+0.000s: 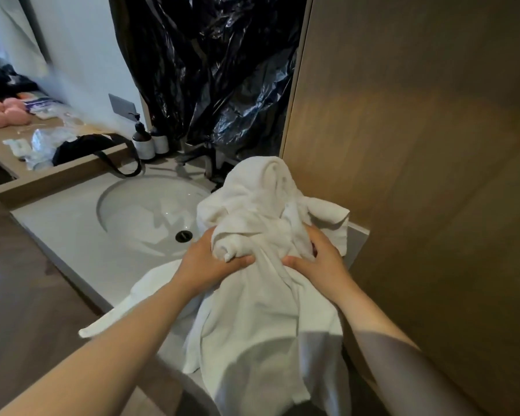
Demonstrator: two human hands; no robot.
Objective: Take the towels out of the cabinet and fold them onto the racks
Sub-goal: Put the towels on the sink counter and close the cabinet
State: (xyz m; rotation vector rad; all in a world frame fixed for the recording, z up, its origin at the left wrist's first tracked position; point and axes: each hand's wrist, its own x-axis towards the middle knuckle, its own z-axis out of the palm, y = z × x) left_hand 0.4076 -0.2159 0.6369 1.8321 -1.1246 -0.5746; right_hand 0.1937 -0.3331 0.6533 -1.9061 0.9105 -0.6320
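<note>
The left hand (212, 262) gripped a rolled part of a bunched white towel (261, 211), and the right hand (320, 259) pinched its folds on the other side. The towel lay at the right end of the desk (72, 238), just beside the round sink (150, 214), and hung over the front edge, near a wooden panel (418, 145).

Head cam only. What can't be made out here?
Head view:
1. Fingers of left hand and right hand: buried in the white towels, so each grip shows only a thumb.
2. Towel count: folds hide it.
3. Racks: outside the frame.
4. Pump bottle label: too small.
5. Clutter on the shelf at far left: blurred.
6. Whatever is behind the black plastic sheet: covered.
</note>
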